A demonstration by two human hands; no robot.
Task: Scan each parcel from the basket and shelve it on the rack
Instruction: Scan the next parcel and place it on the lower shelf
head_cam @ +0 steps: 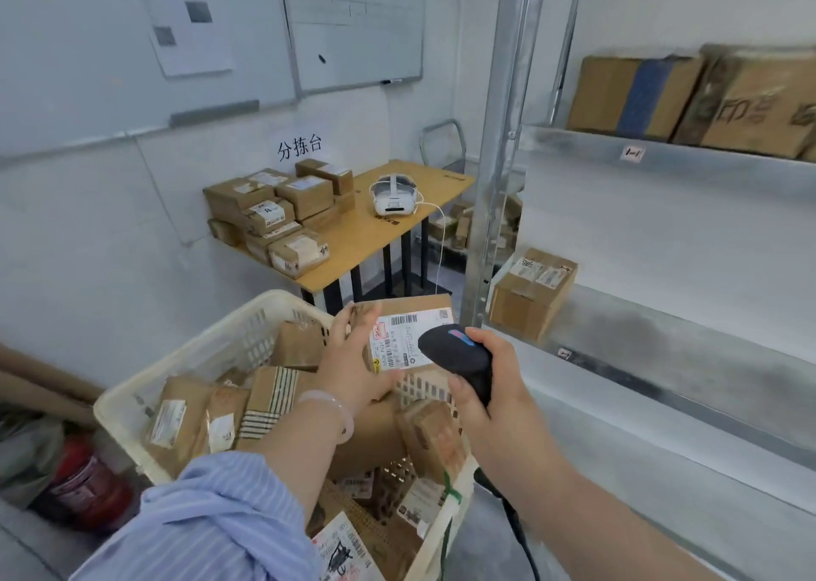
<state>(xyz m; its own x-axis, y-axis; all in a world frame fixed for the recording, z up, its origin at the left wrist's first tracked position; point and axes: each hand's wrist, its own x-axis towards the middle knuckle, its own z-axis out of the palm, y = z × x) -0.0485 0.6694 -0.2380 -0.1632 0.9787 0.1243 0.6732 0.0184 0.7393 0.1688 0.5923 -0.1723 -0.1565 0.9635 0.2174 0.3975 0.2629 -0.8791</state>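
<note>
Head view. The cream plastic basket (194, 359) fills the lower middle of the frame, heaped with brown cardboard packages (269, 399) lying at all angles, most with white labels.

Just above the basket's far rim, the left hand (353, 359) grips a parcel (410, 315). Its fingers are wrapped round the parcel's left edge and its thumb lies along the lower edge. The parcel is lifted clear of the heap, and its white barcode label (399, 337) faces the camera. A pale bracelet (335, 408) sits on that wrist, above a blue striped sleeve (221, 518).

Over the basket's right side, the right hand (490, 386) is clamped round the handle of a black scanner (459, 355). The scanner's head is just beside the label and overlaps its right edge.

Right of the basket stands the metal rack (662, 346). One taped box (530, 293) sits at the left end of its middle shelf, and two larger cartons (631, 94) sit on the shelf above.

Beyond the basket, against the wall, a wooden surface (375, 236) carries a stack of small boxes (273, 214) and a white headset (394, 196) with a cable. A whiteboard (353, 24) hangs above the surface.

Left of the basket, on the floor, lies a red fire extinguisher (88, 488).
</note>
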